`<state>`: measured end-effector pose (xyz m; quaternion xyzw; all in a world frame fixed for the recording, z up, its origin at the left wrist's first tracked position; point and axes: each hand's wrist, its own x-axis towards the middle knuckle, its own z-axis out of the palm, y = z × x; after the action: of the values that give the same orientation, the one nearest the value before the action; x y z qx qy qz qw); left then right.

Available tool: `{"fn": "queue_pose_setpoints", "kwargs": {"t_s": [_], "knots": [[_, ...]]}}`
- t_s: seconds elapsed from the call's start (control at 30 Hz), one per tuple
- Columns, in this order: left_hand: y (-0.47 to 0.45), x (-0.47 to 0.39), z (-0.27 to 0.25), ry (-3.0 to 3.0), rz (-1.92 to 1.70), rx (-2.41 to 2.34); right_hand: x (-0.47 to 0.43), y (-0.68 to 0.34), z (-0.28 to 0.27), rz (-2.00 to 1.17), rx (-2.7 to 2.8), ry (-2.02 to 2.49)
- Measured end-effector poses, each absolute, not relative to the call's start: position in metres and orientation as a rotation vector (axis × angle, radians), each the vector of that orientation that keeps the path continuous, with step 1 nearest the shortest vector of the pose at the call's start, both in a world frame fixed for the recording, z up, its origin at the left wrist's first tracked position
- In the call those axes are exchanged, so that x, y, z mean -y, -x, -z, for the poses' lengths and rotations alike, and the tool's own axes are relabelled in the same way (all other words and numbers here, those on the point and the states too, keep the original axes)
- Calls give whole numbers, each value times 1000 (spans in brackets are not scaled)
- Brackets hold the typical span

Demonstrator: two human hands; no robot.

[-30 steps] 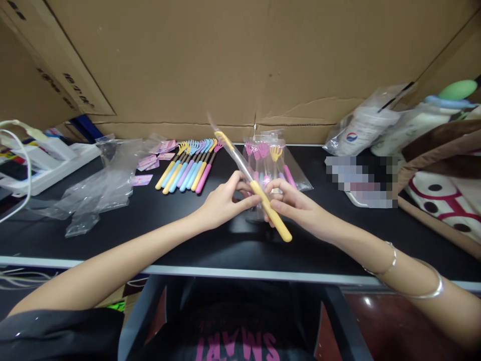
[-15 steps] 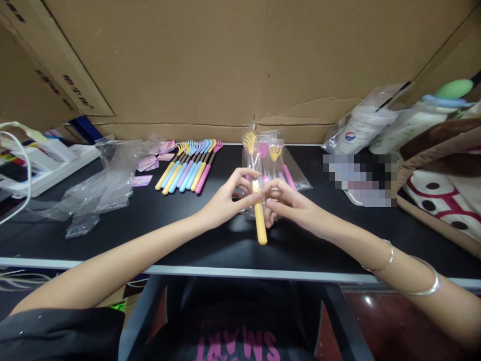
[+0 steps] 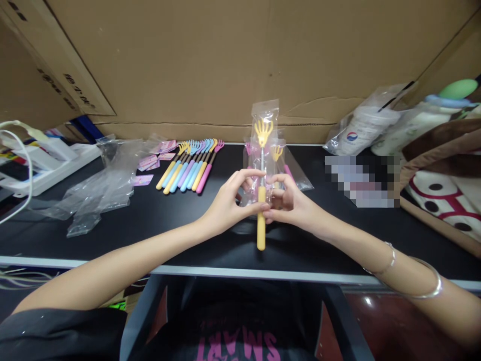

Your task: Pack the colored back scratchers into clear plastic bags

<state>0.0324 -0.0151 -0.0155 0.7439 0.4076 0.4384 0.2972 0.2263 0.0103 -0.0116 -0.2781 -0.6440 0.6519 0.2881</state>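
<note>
A yellow back scratcher (image 3: 261,230) stands upright between my hands, its clawed head and metal rod inside a clear plastic bag (image 3: 266,108). The lower handle sticks out below my fingers. My left hand (image 3: 235,198) pinches it from the left, thumb at the upper handle. From the right, my right hand (image 3: 291,200) closes on the bag and handle, its thumb tip meeting the left thumb. Behind them, bagged back scratchers (image 3: 288,171) with pink and yellow parts lie on the table, partly hidden by my hands.
Several loose back scratchers (image 3: 190,170) lie in a row left of centre. Beside them are small pink cards (image 3: 148,162) and a heap of clear bags (image 3: 108,185). A power strip (image 3: 52,168) sits far left; a bagged cup (image 3: 361,130) and a cloth bag (image 3: 443,200) stand right.
The back scratcher has come upright, with its head and bag raised higher in front of the cardboard. Both hands have shifted slightly and still grip it.
</note>
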Motion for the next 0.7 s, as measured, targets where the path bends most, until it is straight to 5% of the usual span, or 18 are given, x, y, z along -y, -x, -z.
{"fn": "queue_pose_setpoints", "kwargs": {"t_s": [0.7], "knots": [[-31,27,14,-1980,-871,-913,-13,-232,3,-1709,1480,915]]}}
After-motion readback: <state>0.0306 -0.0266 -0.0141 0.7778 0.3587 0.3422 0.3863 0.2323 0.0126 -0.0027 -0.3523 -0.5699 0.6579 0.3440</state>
